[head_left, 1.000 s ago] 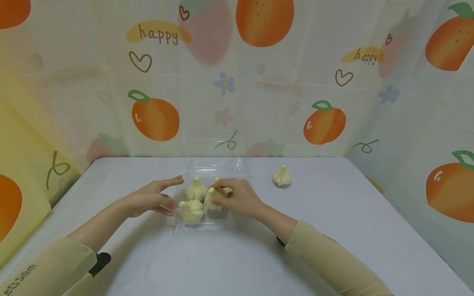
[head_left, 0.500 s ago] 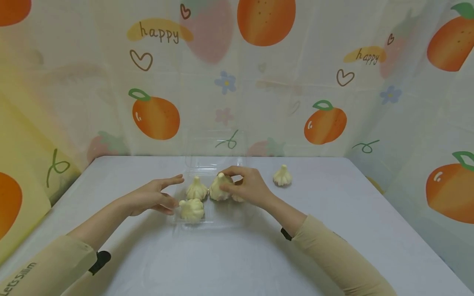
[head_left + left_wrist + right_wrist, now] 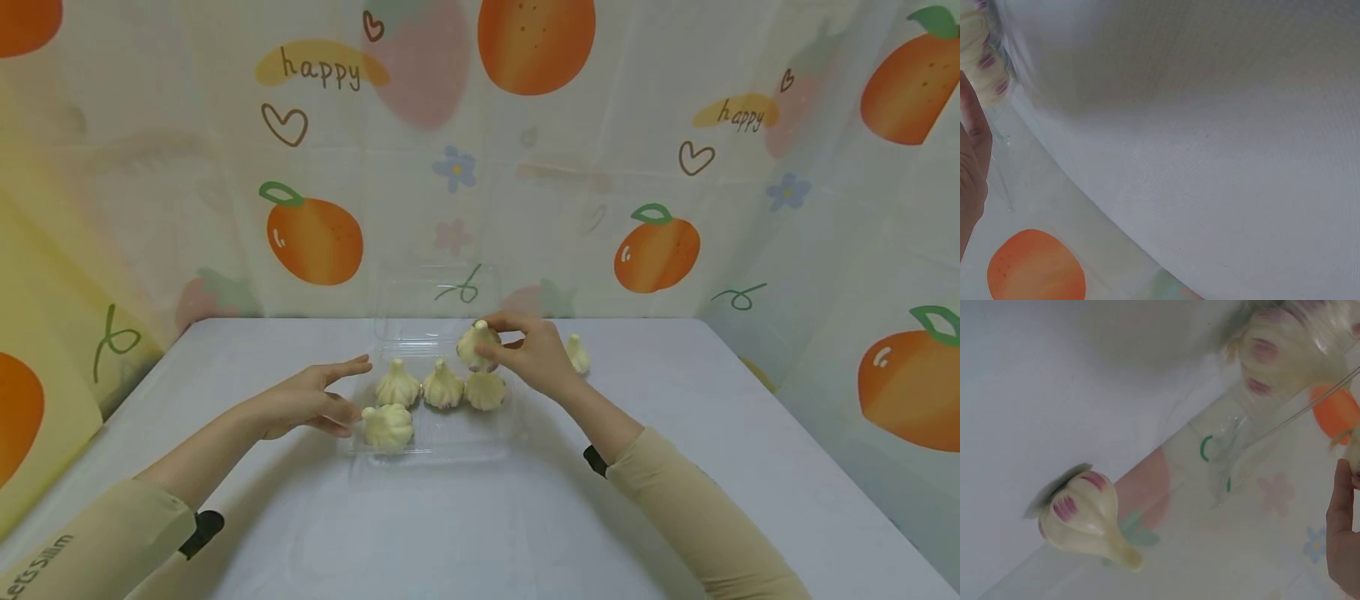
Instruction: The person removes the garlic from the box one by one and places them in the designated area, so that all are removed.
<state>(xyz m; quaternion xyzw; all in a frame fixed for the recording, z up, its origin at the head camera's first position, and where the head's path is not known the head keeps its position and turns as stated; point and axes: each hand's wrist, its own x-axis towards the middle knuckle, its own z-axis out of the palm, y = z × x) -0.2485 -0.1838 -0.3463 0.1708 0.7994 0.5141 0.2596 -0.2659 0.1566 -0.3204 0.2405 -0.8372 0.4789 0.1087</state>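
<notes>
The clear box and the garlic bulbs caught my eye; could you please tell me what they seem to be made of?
Clear box: probably thin, glossy plastic, being see-through with bright highlights along its edges.
Garlic bulbs: perhaps moulded plastic or foam, given their smooth surface and purple patches, though real garlic remains possible.

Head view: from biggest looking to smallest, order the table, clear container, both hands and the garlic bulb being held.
1. Table
2. Clear container
3. Left hand and right hand: too alike to rank
4. Held garlic bulb
</notes>
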